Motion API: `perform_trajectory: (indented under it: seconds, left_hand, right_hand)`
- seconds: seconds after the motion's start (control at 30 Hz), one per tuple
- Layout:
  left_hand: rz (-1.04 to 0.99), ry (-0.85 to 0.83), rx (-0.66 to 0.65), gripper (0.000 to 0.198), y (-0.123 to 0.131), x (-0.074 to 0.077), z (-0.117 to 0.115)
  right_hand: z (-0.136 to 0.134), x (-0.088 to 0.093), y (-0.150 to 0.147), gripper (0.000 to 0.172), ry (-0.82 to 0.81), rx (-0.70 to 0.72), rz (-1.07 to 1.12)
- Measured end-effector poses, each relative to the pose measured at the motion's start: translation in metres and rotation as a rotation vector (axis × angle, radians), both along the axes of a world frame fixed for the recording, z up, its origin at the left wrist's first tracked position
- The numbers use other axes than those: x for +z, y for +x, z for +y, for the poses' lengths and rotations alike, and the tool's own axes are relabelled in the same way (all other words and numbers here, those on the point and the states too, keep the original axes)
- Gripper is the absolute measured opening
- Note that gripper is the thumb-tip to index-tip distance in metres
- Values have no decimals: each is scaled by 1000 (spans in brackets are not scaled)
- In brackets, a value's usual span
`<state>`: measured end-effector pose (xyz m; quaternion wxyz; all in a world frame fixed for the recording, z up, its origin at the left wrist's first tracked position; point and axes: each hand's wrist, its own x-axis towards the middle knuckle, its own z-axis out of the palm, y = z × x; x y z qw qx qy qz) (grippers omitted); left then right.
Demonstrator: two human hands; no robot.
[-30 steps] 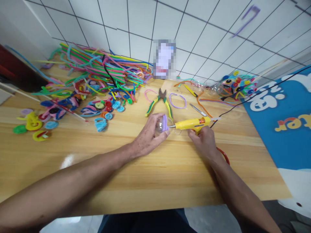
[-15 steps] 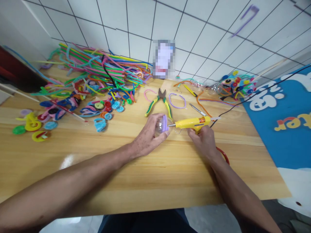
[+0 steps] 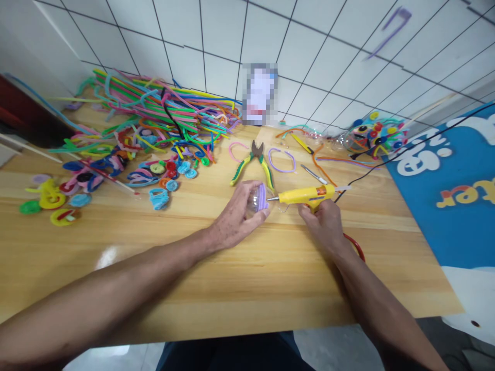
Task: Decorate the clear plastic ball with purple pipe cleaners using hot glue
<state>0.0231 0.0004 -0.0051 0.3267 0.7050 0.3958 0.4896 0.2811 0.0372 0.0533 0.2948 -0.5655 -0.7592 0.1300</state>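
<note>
My left hand (image 3: 242, 214) is closed around a clear plastic ball (image 3: 253, 199), thumb in front and fingers behind. Bands of purple pipe cleaner (image 3: 262, 197) circle the ball's right side. In my right hand (image 3: 324, 219) is a yellow hot glue gun (image 3: 305, 195), its metal nozzle pointing left at the purple bands. The tip is at or very close to them; contact cannot be made out. Just behind the ball lie pliers (image 3: 253, 162) with green and yellow handles, jaws apart. A bent purple pipe cleaner (image 3: 282, 160) rests beside the pliers.
Bundled pipe cleaners (image 3: 154, 103) and coiled pieces cover the table's left back. A phone (image 3: 260, 95) leans on the tiled wall. A pen-like tool (image 3: 314, 174) and a yellow cutter (image 3: 302, 143) lie behind the glue gun. Its black cord (image 3: 371, 170) runs off right.
</note>
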Motion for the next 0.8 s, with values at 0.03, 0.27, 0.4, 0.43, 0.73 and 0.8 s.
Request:
perform_trajectory:
  seconds: [0.03,0.27,0.4,0.43,0.73,0.8]
  left_hand:
    - [0,5,0,57,0,0,0]
    - [-13,5,-4,58,0,-2,0]
    - [-6,14,-1,58,0,-3,1]
    - [-6,13,-1,58,0,-3,1]
    - [17,-8,-7,55,-1,3,0]
    - [19,-21,-10,55,-2,4,0]
  right_hand:
    - [0,0,0,31,6,-3,4]
    - [0,-3,4,33,0,21,-12]
    - [0,-3,3,33,6,16,-10]
    - [0,-2,3,32,-1,17,-13]
    - [-1,-5,3,30,-84,-40,119]
    - [0,-5,4,30,-129,-71,256]
